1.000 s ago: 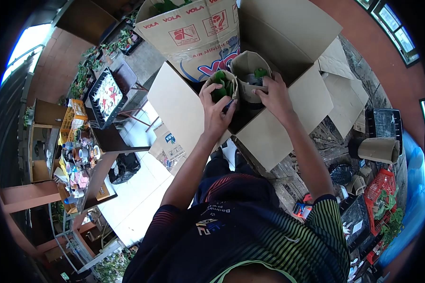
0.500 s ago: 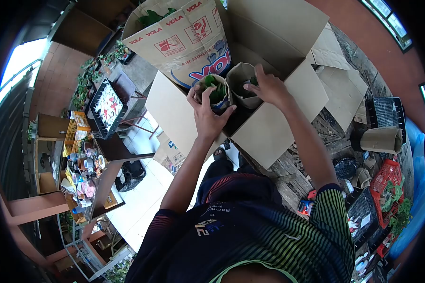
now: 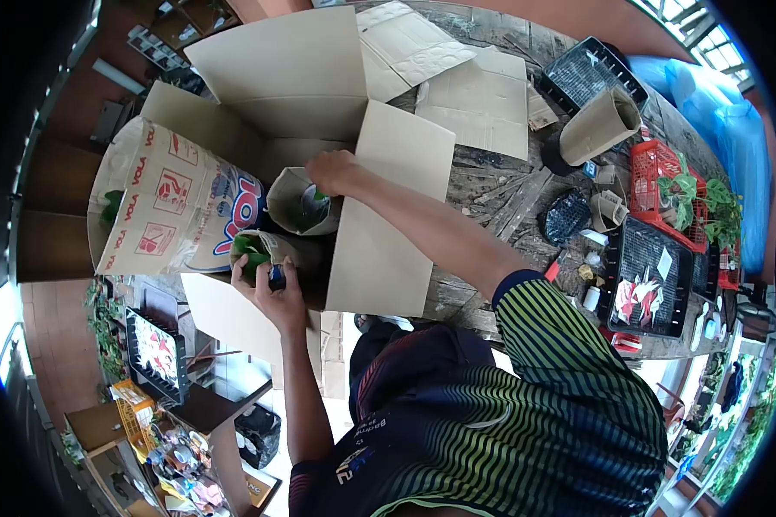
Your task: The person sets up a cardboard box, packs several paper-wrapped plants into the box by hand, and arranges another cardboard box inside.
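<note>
Head view: clasping the nearer cardboard sleeve [image 3: 290, 248], in the box [image 3: 392, 215], with the left hand [image 3: 276, 295]; with the right hand [image 3: 336, 174] at the rim of the farther sleeve [image 3: 286, 188], just beyond; cannot tell whether clamped there.

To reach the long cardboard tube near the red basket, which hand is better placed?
Probably the right hand: it is nearer that tube, while the left hand, farther away, holds a leaf-filled sleeve.
</note>
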The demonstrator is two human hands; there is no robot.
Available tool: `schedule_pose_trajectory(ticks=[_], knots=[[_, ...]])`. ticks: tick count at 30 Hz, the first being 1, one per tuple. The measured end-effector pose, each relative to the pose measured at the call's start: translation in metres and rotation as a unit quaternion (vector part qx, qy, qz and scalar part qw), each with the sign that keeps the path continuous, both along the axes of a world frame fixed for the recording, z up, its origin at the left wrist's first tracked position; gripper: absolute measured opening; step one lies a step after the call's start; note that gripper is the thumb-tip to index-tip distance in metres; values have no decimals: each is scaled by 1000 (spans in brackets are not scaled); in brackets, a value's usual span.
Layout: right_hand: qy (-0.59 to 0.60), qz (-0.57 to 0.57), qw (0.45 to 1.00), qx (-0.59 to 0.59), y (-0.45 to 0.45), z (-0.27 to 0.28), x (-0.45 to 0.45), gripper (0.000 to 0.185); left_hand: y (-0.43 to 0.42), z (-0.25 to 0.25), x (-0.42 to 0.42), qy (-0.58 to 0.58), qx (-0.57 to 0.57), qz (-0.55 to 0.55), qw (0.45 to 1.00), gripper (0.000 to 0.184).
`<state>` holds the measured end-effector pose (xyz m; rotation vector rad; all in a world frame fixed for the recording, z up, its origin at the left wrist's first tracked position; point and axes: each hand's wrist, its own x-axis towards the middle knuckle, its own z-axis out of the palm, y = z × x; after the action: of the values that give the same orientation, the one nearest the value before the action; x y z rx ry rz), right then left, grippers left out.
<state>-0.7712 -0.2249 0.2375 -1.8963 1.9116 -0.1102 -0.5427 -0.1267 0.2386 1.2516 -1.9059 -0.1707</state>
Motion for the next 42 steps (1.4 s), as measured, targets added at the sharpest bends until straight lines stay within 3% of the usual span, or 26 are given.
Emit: schedule_pose_trajectory(ticks=[4, 6, 8, 10, 11, 12, 13, 14, 15, 17, 18, 20, 22, 24, 25, 26, 28, 30, 32, 35, 38, 40, 42], knots=[[26, 13, 999, 38, 6, 2, 3, 29, -2, -4, -2, 9, -6, 6, 1000, 18], [-32, -17, 986, -161, 33, 10, -5, 32, -3, -4, -2, -4, -6, 12, 1000, 19], [-238, -48, 879, -410, 70, 18, -38, 34, -2, -3, -1, -1, -3, 13, 1000, 19], [-347, -221, 780, -472, 119, 7, -82, 35, 0, -3, -1, -1, 4, 22, 1000, 19], [-344, -356, 710, -501, 142, -12, -111, 35, 0, -4, -1, 7, 12, 24, 1000, 22], [-341, -456, 630, -528, 168, -18, -137, 47, -1, -5, -1, 16, 18, 26, 999, 25], [-229, -543, 597, -544, 194, -49, -179, 64, -1, -4, -2, 16, 21, 31, 999, 25], [-221, -602, 527, -558, 219, -66, -213, 77, 0, -2, -3, 18, 27, 46, 998, 32], [-174, -596, 514, -592, 244, -92, -252, 92, 1, 0, -4, 20, 34, 60, 997, 40], [-117, -691, 504, -504, 281, -101, -296, 114, 1, 2, -8, 34, 44, 63, 996, 48], [-116, -692, 507, -501, 292, -107, -313, 114, 1, 2, -8, 49, 49, 60, 996, 55], [-165, -647, 576, -472, 305, -117, -342, 123, 0, 0, -6, 26, 44, 59, 997, 61], [-148, -661, 599, -427, 306, -117, -355, 125, 0, 0, -8, 47, 47, 64, 996, 59], [-186, -529, 679, -473, 298, -116, -362, 123, -1, 0, -10, 32, 34, 61, 997, 59], [-168, -553, 647, -497, 292, -131, -369, 123, -1, 1, -6, 13, 21, 58, 998, 59], [-54, -604, 655, -452, 292, -146, -385, 121, -1, 2, -5, 13, 33, 63, 997, 60], [-119, -604, 617, -491, 281, -153, -389, 112, 1, 5, -4, 14, 44, 69, 997, 63], [-136, -592, 614, -505, 275, -148, -383, 109, 3, 8, -5, 31, 65, 74, 995, 66], [-103, -579, 620, -520, 273, -150, -383, 107, 1, 8, 0, -13, 80, 83, 993, 80], [-99, -545, 635, -539, 273, -130, -357, 108, 0, 15, -2, 45, 102, 95, 989, 90], [-19, -473, 668, -574, 271, -83, -316, 97, -7, 12, 5, 34, 89, 78, 992, 85], [-110, -441, 687, -566, 270, -47, -292, 90, -10, 13, 8, 5, 86, 81, 993, 50], [-121, -438, 708, -540, 272, -14, -276, 85, -16, 6, 15, 42, 78, 63, 994, 34]])
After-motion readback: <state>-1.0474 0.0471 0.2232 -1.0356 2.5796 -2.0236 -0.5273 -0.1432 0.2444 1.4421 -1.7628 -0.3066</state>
